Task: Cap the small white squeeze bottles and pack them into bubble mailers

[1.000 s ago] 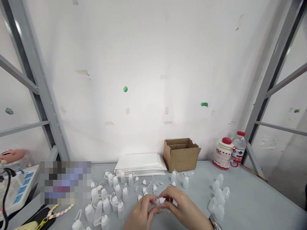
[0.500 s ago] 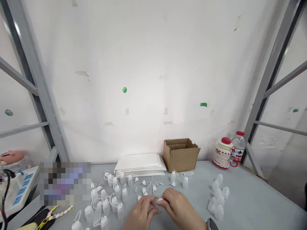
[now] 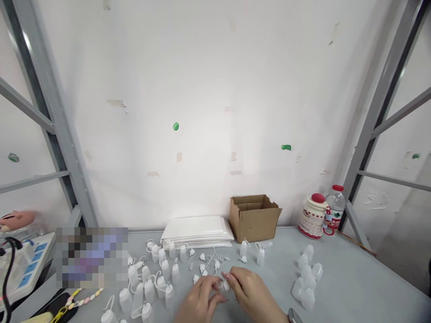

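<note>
My left hand point(image 3: 198, 299) and my right hand point(image 3: 251, 292) meet at the bottom centre over the grey table point(image 3: 350, 287). Both pinch one small white plastic bottle point(image 3: 223, 285) between their fingertips. To the left stand and lie several small white capped bottles point(image 3: 153, 282) with tethered caps. Loose white caps point(image 3: 205, 262) are scattered just beyond my hands. A group of capless translucent bottles point(image 3: 307, 278) sits to the right.
A stack of white bags point(image 3: 198, 231) and an open cardboard box point(image 3: 254, 216) stand at the wall. A red-lidded jar point(image 3: 314, 216) and water bottle point(image 3: 334, 207) are at back right. A power strip point(image 3: 25, 262) lies left. Grey shelf posts point(image 3: 57, 121) flank both sides.
My hands stayed together on the small bottle and shifted slightly lower and left; the fingers turned it between them.
</note>
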Demonstrator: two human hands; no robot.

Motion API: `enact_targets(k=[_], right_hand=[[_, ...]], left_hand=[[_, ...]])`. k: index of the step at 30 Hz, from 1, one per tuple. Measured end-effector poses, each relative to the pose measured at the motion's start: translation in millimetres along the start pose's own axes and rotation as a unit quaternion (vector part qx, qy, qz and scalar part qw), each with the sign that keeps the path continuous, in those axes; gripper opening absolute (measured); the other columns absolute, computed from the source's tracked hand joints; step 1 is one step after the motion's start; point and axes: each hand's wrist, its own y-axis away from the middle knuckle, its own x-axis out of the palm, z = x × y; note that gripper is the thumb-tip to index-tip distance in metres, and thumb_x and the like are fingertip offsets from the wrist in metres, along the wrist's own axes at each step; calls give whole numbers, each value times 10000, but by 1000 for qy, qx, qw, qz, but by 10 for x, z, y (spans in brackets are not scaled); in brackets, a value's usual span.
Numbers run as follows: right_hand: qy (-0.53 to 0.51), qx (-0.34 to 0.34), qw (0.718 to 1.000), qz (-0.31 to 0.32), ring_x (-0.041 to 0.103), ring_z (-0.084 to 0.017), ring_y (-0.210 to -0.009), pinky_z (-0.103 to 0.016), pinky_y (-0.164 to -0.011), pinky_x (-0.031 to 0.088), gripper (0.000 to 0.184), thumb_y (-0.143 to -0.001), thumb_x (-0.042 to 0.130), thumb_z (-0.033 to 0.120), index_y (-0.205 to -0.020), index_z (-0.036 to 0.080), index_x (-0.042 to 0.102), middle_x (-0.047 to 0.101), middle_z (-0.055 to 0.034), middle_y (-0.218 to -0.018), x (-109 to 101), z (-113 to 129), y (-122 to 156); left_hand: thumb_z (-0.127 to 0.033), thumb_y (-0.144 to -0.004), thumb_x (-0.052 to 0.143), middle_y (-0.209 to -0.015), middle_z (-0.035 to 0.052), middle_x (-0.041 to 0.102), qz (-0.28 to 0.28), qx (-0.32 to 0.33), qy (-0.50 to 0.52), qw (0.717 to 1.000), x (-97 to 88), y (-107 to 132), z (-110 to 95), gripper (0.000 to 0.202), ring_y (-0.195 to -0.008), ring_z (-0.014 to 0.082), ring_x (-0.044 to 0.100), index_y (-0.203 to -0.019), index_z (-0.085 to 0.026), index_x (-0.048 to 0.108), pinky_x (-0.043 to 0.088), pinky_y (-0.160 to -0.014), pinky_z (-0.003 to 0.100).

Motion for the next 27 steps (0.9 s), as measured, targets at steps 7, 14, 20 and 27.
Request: enact_targets(k=[7, 14, 20, 27], right_hand=[[68, -128, 989, -1, 567, -181, -819, -250, -689, 412, 175, -831, 505, 135, -969, 229, 557, 623, -29, -882, -175, 22, 40], [69, -89, 992, -51, 528, -140, -564, -220, -519, 371, 253, -908, 339, 231, -691, 209, 469, 592, 3, -642, 179, -89, -10], [48, -77, 995, -50, 546, -127, -563, -207, -517, 375, 279, -927, 302, 283, -720, 212, 473, 607, 14, -651, 129, -59, 4], [223, -229, 941, -107, 516, -161, -582, -251, -539, 348, 109, -868, 437, 182, -788, 200, 509, 586, -5, -682, -32, -10, 14]], left_hand=[[-159, -752, 526, -737, -50, 654, 28, -98, 28, 994, -49, -45, -19, 97, -676, 120, 638, -777, -247, 492, 516, -616, 204], [-349, -882, 340, -698, -8, 635, -39, 58, -30, 997, -20, -23, -61, 210, -627, 118, 632, -927, -246, 518, 527, -592, 205], [-340, -895, 301, -704, -4, 638, -31, 90, -45, 994, -87, -72, -99, 232, -620, 105, 640, -946, -232, 499, 537, -593, 185], [-190, -869, 390, -922, 44, 682, -21, 113, -89, 989, -218, -122, -90, 211, -873, 139, 646, -1037, -217, 512, 546, -733, 216]])
